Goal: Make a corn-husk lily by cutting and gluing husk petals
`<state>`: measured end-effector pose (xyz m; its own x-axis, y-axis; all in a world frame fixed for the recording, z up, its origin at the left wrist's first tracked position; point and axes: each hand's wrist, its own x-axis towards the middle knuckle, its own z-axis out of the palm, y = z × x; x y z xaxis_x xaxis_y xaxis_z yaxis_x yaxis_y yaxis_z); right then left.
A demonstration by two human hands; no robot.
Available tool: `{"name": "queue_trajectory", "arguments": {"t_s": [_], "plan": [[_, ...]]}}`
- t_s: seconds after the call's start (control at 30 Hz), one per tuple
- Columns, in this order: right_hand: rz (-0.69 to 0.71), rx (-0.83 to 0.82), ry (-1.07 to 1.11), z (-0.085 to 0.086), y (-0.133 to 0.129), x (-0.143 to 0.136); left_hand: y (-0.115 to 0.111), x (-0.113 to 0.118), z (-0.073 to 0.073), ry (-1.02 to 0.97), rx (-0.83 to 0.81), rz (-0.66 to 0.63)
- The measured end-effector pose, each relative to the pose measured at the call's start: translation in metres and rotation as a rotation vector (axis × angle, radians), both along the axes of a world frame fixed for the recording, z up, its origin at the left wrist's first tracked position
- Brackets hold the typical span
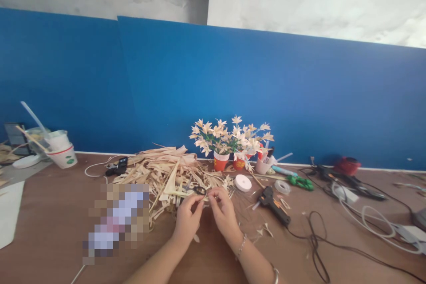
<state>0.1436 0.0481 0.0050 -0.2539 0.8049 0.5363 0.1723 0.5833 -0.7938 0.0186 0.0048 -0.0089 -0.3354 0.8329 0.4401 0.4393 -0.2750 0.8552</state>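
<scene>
My left hand [189, 219] and my right hand [222, 211] meet over the front edge of a heap of dry husk strips [173, 168]. Thumb and fingertips of each are pinched together, almost touching. Whatever thin piece lies between them is too small to make out. Black scissor handles [200, 190] show just beyond my left fingertips. Behind the hands, pale husk flowers [218, 131] with green stems stand in a red and white paper cup [221, 162]; more flowers rise from a second red cup [238, 163].
A black glue gun [274, 205] lies right of my hands, its cord trailing across the brown table [286, 257]. Nearby are a white round spool [243, 183], clear tape [282, 187] and green wire [300, 182]. A blurred-out device sits left; white cups [62, 155] stand far left.
</scene>
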Motion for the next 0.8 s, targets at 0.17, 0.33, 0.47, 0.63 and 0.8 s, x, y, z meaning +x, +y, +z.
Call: {"name": "queue_trajectory", "arguments": {"t_s": [0.17, 0.33, 0.47, 0.63, 0.8], "plan": [[-0.012, 0.014, 0.002, 0.0001, -0.0002, -0.0001, 0.0000, 0.0008, 0.0006, -0.004, 0.001, 0.015], [-0.005, 0.024, -0.002, -0.0009, 0.0003, -0.0001, -0.0005, 0.0008, 0.0018, -0.021, 0.001, 0.015], [-0.003, 0.013, -0.011, 0.0002, -0.0004, -0.0001, -0.0010, 0.0007, 0.0021, -0.011, -0.014, 0.020], [-0.001, 0.017, -0.014, 0.0011, -0.0011, -0.0002, -0.0012, 0.0008, 0.0017, 0.005, -0.026, 0.026], [0.002, 0.022, -0.002, -0.0004, -0.0004, -0.0005, -0.0010, 0.0016, 0.0030, -0.012, -0.036, 0.032]]}}
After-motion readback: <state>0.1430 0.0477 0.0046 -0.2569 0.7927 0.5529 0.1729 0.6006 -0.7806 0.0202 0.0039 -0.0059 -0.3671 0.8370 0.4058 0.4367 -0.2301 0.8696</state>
